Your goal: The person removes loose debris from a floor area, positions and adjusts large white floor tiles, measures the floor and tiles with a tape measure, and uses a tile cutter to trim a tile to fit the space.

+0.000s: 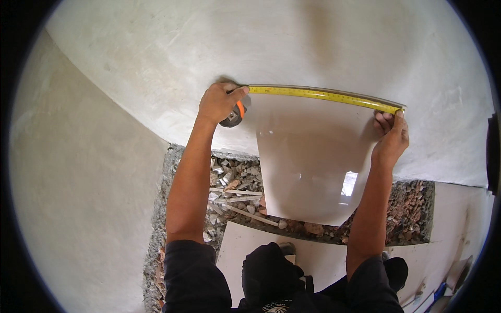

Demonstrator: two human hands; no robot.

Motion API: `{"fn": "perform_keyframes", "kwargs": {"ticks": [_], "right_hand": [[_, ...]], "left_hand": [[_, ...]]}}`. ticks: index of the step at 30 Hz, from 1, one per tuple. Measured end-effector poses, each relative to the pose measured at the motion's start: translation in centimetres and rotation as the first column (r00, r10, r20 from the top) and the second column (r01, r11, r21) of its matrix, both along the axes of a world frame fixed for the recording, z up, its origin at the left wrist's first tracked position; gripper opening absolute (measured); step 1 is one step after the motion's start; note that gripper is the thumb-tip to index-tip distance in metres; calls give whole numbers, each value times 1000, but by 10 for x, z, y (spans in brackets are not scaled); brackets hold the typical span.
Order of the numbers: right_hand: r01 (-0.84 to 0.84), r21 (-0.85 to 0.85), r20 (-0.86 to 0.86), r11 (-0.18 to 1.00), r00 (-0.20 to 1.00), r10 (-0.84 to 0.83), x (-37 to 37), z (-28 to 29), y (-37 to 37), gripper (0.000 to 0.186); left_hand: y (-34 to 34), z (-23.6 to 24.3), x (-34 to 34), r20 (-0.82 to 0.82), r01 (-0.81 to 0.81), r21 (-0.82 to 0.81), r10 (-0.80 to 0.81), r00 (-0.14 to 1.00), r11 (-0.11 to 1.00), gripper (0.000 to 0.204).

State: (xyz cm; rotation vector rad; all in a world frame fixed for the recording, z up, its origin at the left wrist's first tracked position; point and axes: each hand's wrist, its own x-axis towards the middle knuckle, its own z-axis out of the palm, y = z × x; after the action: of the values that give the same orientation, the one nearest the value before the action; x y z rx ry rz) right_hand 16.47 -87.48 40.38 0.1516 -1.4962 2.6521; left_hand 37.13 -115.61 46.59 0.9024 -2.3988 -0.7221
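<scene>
A glossy pale tile [308, 156] stands on edge against the plastered wall, its top edge toward the far side. Along that top edge lies the yellow blade of a tape measure [313, 94], stretched from one corner region to the other. My left hand [218, 103] is closed round the tape's dark case with an orange stripe, at the left end, thumb on the blade. At the right end, my right hand [392, 133] pinches the blade's tip at the tile's upper right corner. Some of the left fingers are hidden behind the case.
Broken rubble [235, 175] with thin wooden strips [253, 213] fills a strip of floor at the wall's foot. Laid pale floor tiles [323, 261] lie nearer me, with my shoe on them. Tools with a blue part [440, 291] rest at the lower right.
</scene>
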Motion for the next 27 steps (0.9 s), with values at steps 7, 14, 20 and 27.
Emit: {"fn": "perform_keyframes", "kwargs": {"ticks": [7, 14, 20, 27], "right_hand": [[-2, 1, -5, 1000, 1000, 2, 4, 5, 0, 28], [-1, -16, 30, 1000, 1000, 1, 0, 0, 1, 29], [-32, -139, 28, 990, 999, 36, -5, -4, -1, 28], [-84, -184, 131, 979, 985, 109, -6, 8, 4, 29]], "left_hand": [[2, 4, 1, 49, -23, 112, 17, 999, 993, 34], [-4, -3, 2, -41, 41, -28, -42, 998, 999, 34], [-3, 0, 1, -56, 193, -90, -198, 979, 977, 31], [0, 2, -5, 3, 11, 124, -11, 1000, 992, 35]]}}
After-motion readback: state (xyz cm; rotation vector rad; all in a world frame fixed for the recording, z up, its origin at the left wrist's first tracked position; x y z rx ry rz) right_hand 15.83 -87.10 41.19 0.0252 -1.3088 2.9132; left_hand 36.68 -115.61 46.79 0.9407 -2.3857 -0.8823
